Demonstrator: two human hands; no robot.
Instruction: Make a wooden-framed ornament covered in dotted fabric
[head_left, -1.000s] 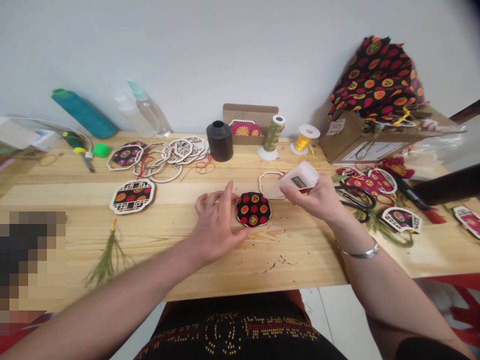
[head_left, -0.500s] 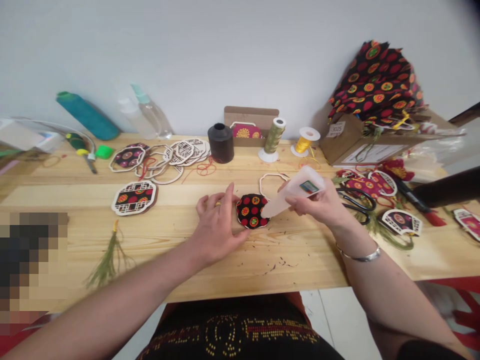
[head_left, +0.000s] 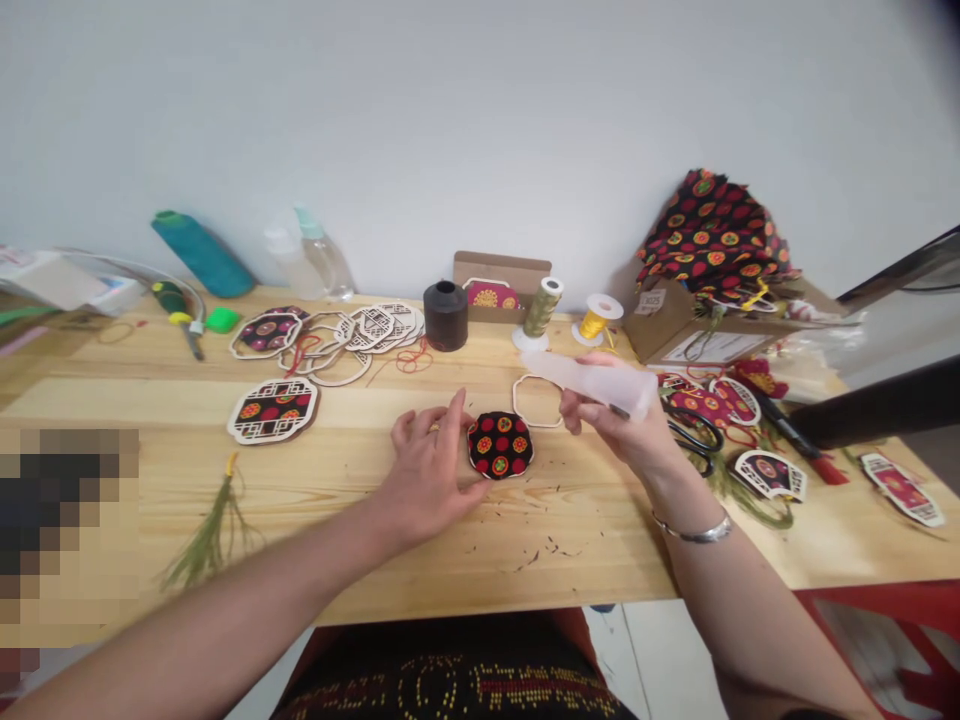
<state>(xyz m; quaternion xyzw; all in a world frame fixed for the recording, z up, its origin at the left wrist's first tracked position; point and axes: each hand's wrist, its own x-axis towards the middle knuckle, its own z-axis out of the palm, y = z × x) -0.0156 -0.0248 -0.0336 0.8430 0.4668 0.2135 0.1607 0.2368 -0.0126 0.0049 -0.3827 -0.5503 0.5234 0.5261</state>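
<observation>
Black cloth dotted with red and yellow covers one small fabric piece [head_left: 500,445], which lies flat on the pale wood tabletop [head_left: 585,540] near its front middle. The left hand [head_left: 429,460] lies spread and unclenched beside it, with index fingertip and thumb touching its left edge. The right hand [head_left: 619,425] is closed around one translucent glue bottle [head_left: 600,382], held nearly level above the tabletop with its nozzle pointing left, clear of the piece. One empty wooden frame [head_left: 536,401] lies just behind the piece.

Three spools stand further back: a black spool [head_left: 445,316], an olive-gold spool [head_left: 542,307] and a yellow spool [head_left: 598,318]. One pair of scissors [head_left: 696,436] lies just right of the right hand. Well to the left lie one latticed panel [head_left: 274,410] and one green tassel [head_left: 210,530]. Two clear spray bottles [head_left: 309,262] lean at the wall.
</observation>
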